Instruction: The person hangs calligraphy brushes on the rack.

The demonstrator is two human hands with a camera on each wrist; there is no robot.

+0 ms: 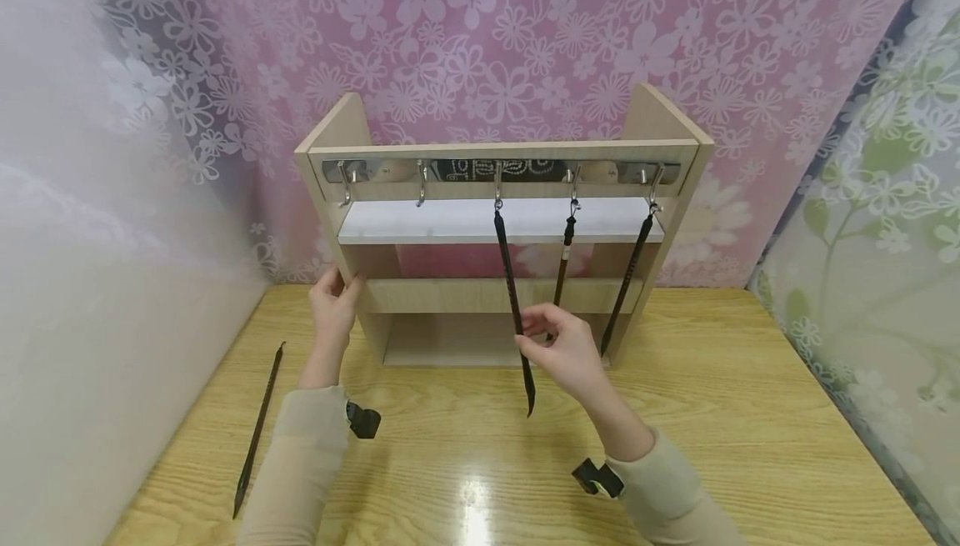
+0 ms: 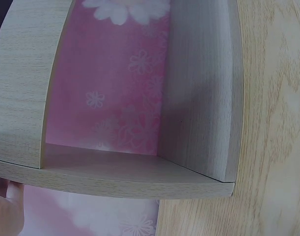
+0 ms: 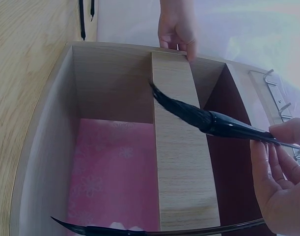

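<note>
A dark calligraphy brush [image 1: 509,271] hangs tip down by its loop from the middle hook [image 1: 498,183] of a small wooden shelf [image 1: 480,296]. My right hand [image 1: 566,354] pinches its lower handle between thumb and fingers; the right wrist view shows the black bristles [image 3: 181,109] up close. On the left, my left hand [image 1: 333,308] grips the edge of the shelf's side panel, with part of its fingers hidden behind the wood. Two more brushes hang to the right, a brown-handled brush [image 1: 566,250] and a black brush [image 1: 627,279].
Another dark brush [image 1: 259,429] lies on the wooden table [image 1: 435,463] to the left of the shelf. The two left hooks, one of them the end hook [image 1: 345,183], carry nothing. A flowered pink curtain [image 1: 495,46] is behind, with a white wall [image 1: 112,237] at left.
</note>
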